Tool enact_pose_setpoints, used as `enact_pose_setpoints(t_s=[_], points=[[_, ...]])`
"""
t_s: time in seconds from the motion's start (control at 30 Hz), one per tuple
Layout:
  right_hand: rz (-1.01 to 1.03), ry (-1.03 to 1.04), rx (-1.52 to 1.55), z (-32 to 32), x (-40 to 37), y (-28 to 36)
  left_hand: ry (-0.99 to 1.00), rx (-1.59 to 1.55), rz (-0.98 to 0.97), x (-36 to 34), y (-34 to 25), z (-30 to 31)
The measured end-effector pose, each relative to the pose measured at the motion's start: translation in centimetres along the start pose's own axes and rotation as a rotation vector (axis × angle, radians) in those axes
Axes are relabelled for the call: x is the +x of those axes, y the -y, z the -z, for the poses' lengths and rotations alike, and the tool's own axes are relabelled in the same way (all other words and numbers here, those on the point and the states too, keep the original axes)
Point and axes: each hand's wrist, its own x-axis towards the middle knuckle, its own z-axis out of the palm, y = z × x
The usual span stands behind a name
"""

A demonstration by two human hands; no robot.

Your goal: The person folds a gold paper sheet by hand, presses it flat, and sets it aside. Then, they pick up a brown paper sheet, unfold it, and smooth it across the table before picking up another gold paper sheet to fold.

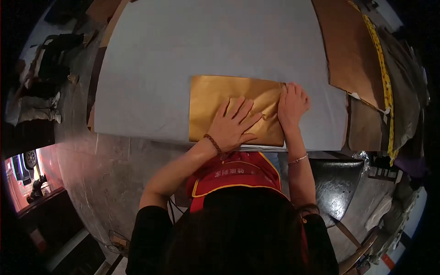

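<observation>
A rectangular sheet of gold paper (206, 103) lies flat near the front edge of the cloth-covered table, creased and wrinkled towards its right side. My left hand (233, 123) rests palm down on its middle with the fingers spread. At the paper's right edge, my right hand (294, 106) has its fingers bent and close together, the thumb along the edge. A thin pale layer shows under the paper's front edge; I cannot make out what it is.
Grey cloth (215, 41) covers the table. Brown cardboard (355, 55) stands along the right side, beside a yellow strip (387, 91). A black stool (337, 183) is at the front right. Another person's legs (41, 103) show at far left.
</observation>
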Motion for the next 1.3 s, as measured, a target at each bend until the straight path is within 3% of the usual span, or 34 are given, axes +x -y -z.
enact_pose_setpoints(t_s=[0.37, 1.07, 1.2, 1.3], points=[[-0.010, 0.072, 0.140, 0.4, 0.3, -0.6, 0.039, 0.021, -0.078, 0.3, -0.2, -0.3], [-0.073, 0.147, 0.103, 0.4, 0.2, -0.6, 0.085, -0.032, -0.109, 0.3, 0.0, -0.4], [-0.133, 0.077, 0.176, 1.2, 0.0, 0.1, 0.083, -0.006, -0.113, 0.3, 0.0, -0.4], [0.103, 0.072, 0.170, 4.2, -2.6, 3.4, 0.084, 0.007, -0.109, -0.2, 0.4, -1.4]])
